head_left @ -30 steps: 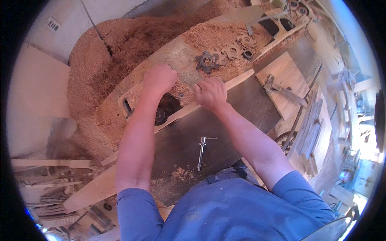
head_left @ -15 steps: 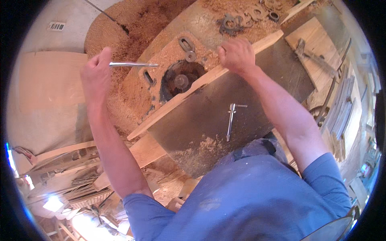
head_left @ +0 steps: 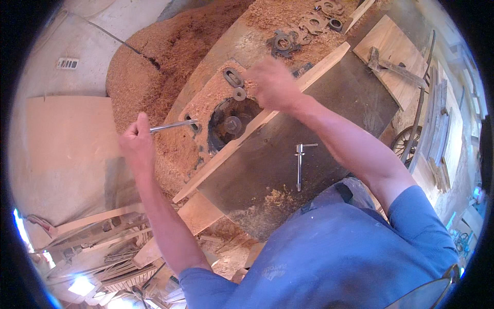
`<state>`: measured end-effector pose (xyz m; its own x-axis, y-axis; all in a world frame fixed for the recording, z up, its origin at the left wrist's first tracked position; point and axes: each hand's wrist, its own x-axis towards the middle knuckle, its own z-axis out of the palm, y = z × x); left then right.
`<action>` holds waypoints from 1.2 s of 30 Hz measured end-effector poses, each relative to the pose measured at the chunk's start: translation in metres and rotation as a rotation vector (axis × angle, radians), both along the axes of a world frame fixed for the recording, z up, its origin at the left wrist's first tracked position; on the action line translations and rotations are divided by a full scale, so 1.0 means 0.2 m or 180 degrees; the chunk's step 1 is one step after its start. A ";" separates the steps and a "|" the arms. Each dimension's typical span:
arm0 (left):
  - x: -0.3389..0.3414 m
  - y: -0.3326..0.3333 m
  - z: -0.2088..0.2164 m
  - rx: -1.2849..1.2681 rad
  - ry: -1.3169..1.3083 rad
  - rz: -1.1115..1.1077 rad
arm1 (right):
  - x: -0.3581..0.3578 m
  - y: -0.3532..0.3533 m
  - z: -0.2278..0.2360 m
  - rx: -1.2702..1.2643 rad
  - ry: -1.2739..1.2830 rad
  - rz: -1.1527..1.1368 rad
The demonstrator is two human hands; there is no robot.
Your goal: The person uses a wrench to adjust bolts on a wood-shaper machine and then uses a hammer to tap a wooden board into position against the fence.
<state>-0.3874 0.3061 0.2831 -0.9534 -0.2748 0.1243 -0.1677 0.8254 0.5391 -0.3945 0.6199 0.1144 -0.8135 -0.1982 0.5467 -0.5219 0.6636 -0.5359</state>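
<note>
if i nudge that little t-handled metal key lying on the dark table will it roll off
Probably not: the T-handled key lies flat, and its crossbar should stop rolling. It looks like stiff steel, likely heavy for its size. On the smooth dark table it may slide.

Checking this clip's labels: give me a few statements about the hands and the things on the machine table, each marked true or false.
1. The left hand holds a thin metal rod. True.
2. The right hand rests on the T-shaped key. False: the key lies alone on the dark table; the hand is up by the wooden strip.
3. The round opening is covered by a board. False: it is open, a spindle showing inside.
4. Sawdust is heaped beyond the machine. True.
</note>
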 end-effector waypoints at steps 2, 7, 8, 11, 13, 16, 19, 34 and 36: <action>0.00 0.01 -0.04 0.0079 0.0057 -0.0042 | 0.00 -0.11 0.06 0.0659 -0.0233 0.0233; 0.05 0.04 -0.04 0.0403 0.0100 -0.0028 | -0.05 -0.20 0.05 0.1121 -0.0201 0.0425; 0.06 0.03 -0.05 0.0460 0.0095 -0.0024 | -0.04 -0.21 0.04 0.0907 -0.0277 0.0418; 0.12 0.05 -0.03 0.0894 0.0018 0.0248 | -0.01 -0.23 0.11 -0.0155 -0.1102 0.0518; 0.17 0.05 -0.01 0.0993 0.0088 0.0284 | 0.05 -0.27 0.22 -0.1487 -0.2406 0.0697; 0.24 0.02 -0.01 0.1234 0.0262 0.0238 | 0.17 -0.31 0.16 -0.3615 -0.3490 0.1245; 0.31 0.03 0.00 0.2151 0.0178 0.0544 | 0.33 -0.38 0.12 -0.4583 -0.3725 0.1588; 0.80 0.12 -0.11 0.0758 0.0272 0.0052 | 0.73 -0.17 0.15 -0.3779 -0.3778 0.1758; 0.88 0.14 -0.11 0.0830 0.0284 -0.0169 | 0.80 -0.16 0.16 -0.3653 -0.3807 0.1816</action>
